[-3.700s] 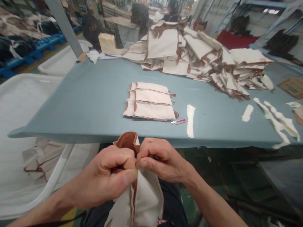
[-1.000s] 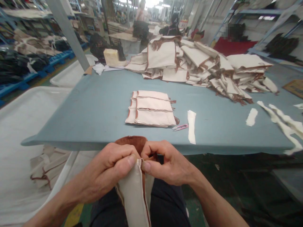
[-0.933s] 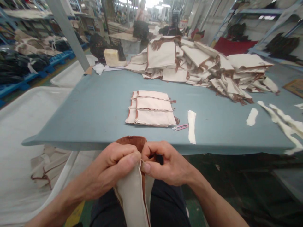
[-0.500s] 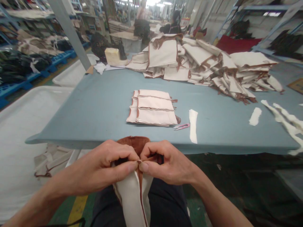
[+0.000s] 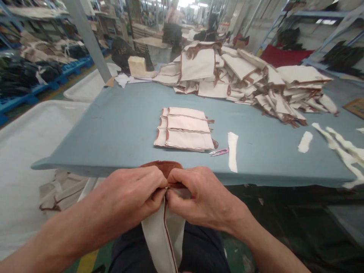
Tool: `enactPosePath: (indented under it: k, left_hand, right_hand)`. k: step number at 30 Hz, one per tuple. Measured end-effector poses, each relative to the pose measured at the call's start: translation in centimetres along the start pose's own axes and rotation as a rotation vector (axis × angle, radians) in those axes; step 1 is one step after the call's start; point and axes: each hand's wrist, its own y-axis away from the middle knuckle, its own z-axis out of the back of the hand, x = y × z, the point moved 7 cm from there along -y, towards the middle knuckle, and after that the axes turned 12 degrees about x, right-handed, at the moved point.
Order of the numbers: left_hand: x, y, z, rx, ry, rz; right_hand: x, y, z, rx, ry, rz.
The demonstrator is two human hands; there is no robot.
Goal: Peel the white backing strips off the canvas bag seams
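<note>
A cream fabric piece with brown trim [image 5: 155, 233], perhaps a bag or pouch, hangs over my lap at the front edge of the table. My left hand [image 5: 136, 193] pinches its upper edge beside the brown-edged seam. Thumb to finger, my right hand [image 5: 199, 195] grips the same edge from the other side, and the fingertips of both hands almost meet. Behind them shows the brown inside of its opening. Whatever lies right between the fingertips is too small to make out.
On the blue-covered table [image 5: 122, 125] lie stacked cream pouches [image 5: 187, 127], pink thread snips [image 5: 218, 152] and a white strip [image 5: 232, 151]. A large heap of cream pieces [image 5: 199, 64] covers the back. White bins [image 5: 34, 148] stand at the left; a person is in the distance.
My left hand has rolled over, its knuckles turned upward and the thumb tucked lower. Both hands stay pinched at the seam, and the fabric has shifted slightly.
</note>
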Motion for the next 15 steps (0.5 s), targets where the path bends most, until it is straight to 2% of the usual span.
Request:
enactPosePath:
  k: [3,6,10,15]
  left_hand:
    - [-0.1,0.5,-0.2,-0.056,0.003,-0.017]
    - [0.9,0.7,-0.4,-0.04,0.162,0.063]
    - [2.2,0.4,-0.8,0.051,0.37,0.176]
    - [2.2,0.0,-1.0,0.152,0.486,0.228]
  right_hand:
    - [-0.6,-0.2,-0.4,0.042,-0.124,-0.011]
    - [-1.1,-0.3,-1.0,0.074,-0.202,-0.023]
    - [-0.1,0.0,-0.9,0.004,-0.031,0.06]
    - [1.1,0.5,-0.6,-0.076,0.15,0.153]
